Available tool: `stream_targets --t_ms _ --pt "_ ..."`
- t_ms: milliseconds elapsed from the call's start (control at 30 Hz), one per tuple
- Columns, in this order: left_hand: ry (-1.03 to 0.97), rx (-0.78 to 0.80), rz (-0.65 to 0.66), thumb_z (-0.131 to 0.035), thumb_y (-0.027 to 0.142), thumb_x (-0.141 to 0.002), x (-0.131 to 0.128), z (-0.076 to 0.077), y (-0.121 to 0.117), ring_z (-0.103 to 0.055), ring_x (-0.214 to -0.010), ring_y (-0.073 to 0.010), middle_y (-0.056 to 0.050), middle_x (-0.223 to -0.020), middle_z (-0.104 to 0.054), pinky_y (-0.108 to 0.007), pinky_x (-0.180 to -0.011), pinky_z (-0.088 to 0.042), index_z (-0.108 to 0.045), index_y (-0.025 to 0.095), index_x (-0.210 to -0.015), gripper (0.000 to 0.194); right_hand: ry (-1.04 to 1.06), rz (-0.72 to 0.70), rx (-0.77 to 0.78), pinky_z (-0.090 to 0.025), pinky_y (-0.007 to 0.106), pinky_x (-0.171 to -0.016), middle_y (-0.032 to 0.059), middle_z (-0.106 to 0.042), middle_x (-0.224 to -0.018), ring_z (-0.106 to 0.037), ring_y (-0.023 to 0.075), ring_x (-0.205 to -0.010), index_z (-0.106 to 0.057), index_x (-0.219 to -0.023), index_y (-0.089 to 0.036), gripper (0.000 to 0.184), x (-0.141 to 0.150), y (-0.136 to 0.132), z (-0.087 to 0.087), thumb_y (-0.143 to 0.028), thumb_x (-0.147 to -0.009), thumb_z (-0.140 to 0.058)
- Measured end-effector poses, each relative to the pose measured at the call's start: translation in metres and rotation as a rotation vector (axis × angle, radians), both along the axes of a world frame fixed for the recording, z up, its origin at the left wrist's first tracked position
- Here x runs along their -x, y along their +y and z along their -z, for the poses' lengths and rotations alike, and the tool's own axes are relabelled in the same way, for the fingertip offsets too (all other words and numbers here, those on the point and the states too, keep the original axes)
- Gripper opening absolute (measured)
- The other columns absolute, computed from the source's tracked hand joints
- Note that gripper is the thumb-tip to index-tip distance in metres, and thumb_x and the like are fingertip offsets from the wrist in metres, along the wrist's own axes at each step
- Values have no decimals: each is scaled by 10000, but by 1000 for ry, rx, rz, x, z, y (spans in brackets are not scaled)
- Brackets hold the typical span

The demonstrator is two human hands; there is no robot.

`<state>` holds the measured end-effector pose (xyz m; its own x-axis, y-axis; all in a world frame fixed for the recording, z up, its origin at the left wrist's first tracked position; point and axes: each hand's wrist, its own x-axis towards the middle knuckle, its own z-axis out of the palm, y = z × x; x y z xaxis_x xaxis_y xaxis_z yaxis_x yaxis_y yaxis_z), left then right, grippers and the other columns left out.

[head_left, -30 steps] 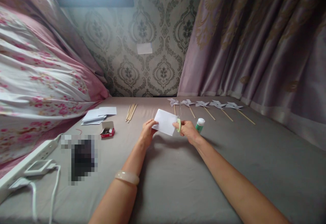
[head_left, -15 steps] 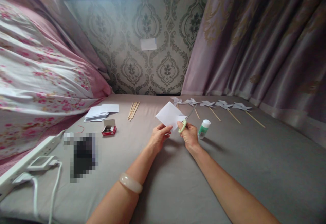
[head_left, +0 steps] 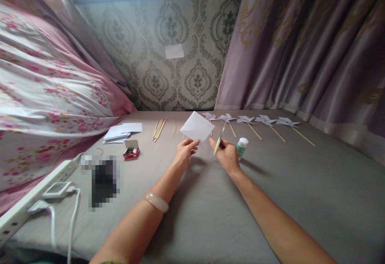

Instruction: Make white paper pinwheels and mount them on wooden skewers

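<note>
A square sheet of white paper (head_left: pixel 197 126) stands on its corner, pinched at the lower edge by my left hand (head_left: pixel 187 151). Green-handled scissors (head_left: pixel 217 145) are in my right hand (head_left: pixel 227 154), blades pointing up and away, just right of the sheet and apart from it. Close behind my right hand stands a glue stick (head_left: pixel 242 147) with a white cap. Beyond it several white paper pinwheels (head_left: pixel 246 119) on wooden sticks lie in a row.
To the left are a bundle of wooden sticks (head_left: pixel 159 129), a stack of white paper (head_left: pixel 120 133) and an open small red box (head_left: pixel 131 152) of small items. A white power strip (head_left: pixel 39 192) with cables runs along the left edge. Patterned curtains (head_left: pixel 300 43) hang at right.
The paper has been raised slightly, flatter to view. My right hand with the scissors has moved right, away from the sheet, and the scissors have turned edge-on.
</note>
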<state>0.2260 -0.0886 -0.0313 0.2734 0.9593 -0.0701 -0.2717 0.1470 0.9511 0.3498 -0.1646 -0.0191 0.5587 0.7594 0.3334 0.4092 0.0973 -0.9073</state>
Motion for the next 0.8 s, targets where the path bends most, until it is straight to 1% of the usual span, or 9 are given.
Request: stream_targets --t_ms 67,133,233,333,400,467,633,800 --pt "4 -18 23 -843 387 -436 -2 -4 7 -496 -546 -76 10 -591 -570 -210 -528 -349 -608 149 -581 365 -79 -68 130 -285 236 -492 -25 -398 -494 -364 97 -513 -554 -527 -142 503 -1 -4 -4 -620 -674 -603" --pt "1 -11 42 -849 385 -426 -4 -4 13 -496 -542 -76 11 -582 -567 -208 -523 -350 -598 149 -571 374 -115 -135 255 -271 236 -484 -23 -388 -492 -362 93 -507 -564 -523 -133 524 -2 -7 -2 -635 -669 -609" --pt "-40 46 26 -862 378 -392 -5 3 21 -500 -545 -73 -1 -623 -592 -199 -505 -346 -592 147 -573 399 -123 -210 384 -258 237 -482 -30 -362 -499 -324 92 -511 -547 -536 -146 545 -5 -10 5 -668 -691 -562" --pt "-79 84 1 -870 370 -359 -4 9 25 -491 -539 -66 -2 -629 -589 -191 -489 -337 -583 144 -565 420 -124 -335 494 -258 236 -491 -36 -350 -521 -311 101 -532 -512 -574 -167 555 -6 -13 12 -698 -730 -478" --pt "-106 80 6 -869 371 -369 -3 9 24 -488 -543 -61 1 -635 -584 -187 -492 -342 -585 143 -569 415 -138 -420 522 -282 235 -515 -28 -382 -550 -339 110 -559 -494 -596 -172 560 -6 -16 13 -703 -759 -428" --pt "-148 79 25 -866 364 -392 -3 6 22 -488 -550 -57 3 -651 -585 -184 -497 -349 -597 144 -585 398 -167 -471 528 -304 239 -544 -19 -411 -575 -367 118 -587 -483 -606 -173 563 -5 -18 12 -697 -786 -387" --pt "-191 101 56 -864 338 -407 -5 -3 15 -480 -542 -58 5 -627 -581 -191 -507 -356 -594 145 -581 375 -240 -491 587 -296 248 -555 -17 -409 -588 -378 123 -600 -459 -602 -176 572 -4 -24 10 -698 -810 -350" --pt "-215 100 57 -860 322 -426 -6 -8 11 -474 -539 -59 8 -609 -576 -196 -509 -350 -582 145 -569 359 -247 -534 586 -310 252 -569 4 -469 -624 -418 137 -625 -484 -631 -171 592 -3 -29 9 -705 -822 -316"
